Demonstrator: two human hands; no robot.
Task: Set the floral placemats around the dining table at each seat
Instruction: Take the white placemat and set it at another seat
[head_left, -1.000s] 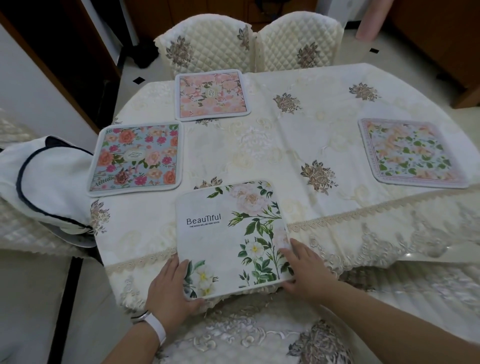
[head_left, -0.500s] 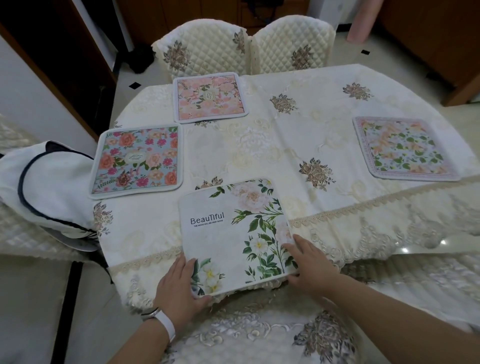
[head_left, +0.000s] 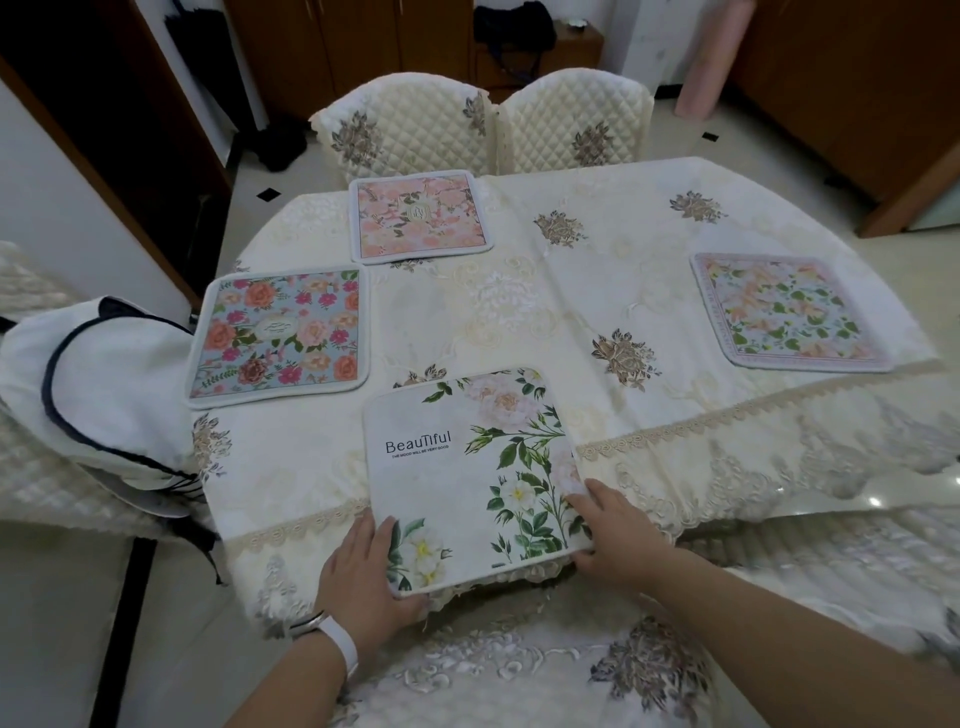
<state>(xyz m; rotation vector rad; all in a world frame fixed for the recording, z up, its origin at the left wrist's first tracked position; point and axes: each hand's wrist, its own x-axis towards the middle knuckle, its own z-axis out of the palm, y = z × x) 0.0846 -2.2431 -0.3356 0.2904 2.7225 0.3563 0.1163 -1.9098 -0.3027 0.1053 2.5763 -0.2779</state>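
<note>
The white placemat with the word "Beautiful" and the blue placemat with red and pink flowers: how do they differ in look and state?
The white placemat has a pale ground with green leaves and printed text; the blue placemat is covered in red, pink and orange flowers.

The white placemat is held at its near corners by the left hand and right hand; the blue placemat lies untouched.

The white placemat overhangs the table's near edge; the blue placemat lies fully on top.

Both are square with rounded corners.

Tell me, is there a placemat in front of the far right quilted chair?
No, the tablecloth before the right quilted chair is bare; the pink placemat lies before the left quilted chair.
</note>
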